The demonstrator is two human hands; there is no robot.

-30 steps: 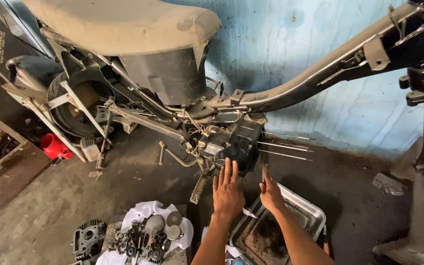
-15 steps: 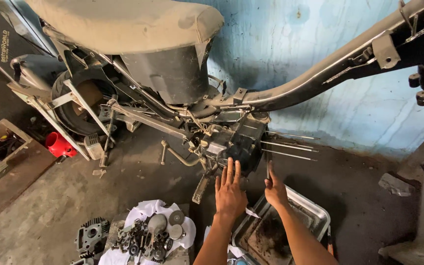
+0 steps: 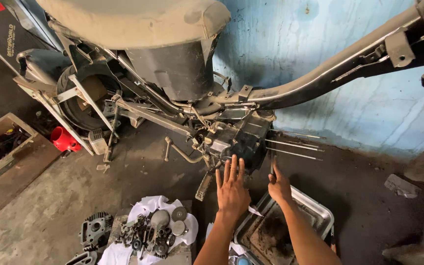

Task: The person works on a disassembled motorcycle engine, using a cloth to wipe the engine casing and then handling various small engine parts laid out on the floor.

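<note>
Concrete floor (image 3: 60, 211), oily and stained, blue wall (image 3: 320, 44) behind. Stripped motorbike frame (image 3: 320, 83) stands over it, tan seat (image 3: 133, 19) on top, engine (image 3: 239, 142) hanging low at the middle with long studs (image 3: 295, 145) sticking out toward the right.

Left hand (image 3: 232, 189): flat, fingers spread and pointing up, fingertips at the lower edge of the engine case. Holds nothing, palm open. Can't tell if it presses the case or just hovers against it.

Right hand (image 3: 279, 185): just beside the left, closed around a thin dark tool (image 3: 273, 164) that runs up toward the engine underside below the studs. Kind of tool too small to make out.

Metal tray (image 3: 315, 211) on the floor right under both forearms, dirty inside. White cloth (image 3: 163, 206) to the left of it with gears and small engine parts (image 3: 148, 235) piled on; cylinder head (image 3: 93, 229) next to that. Red cup (image 3: 65, 140) near the rear wheel (image 3: 82, 100), wooden box (image 3: 6, 157) of bits at far left.
</note>
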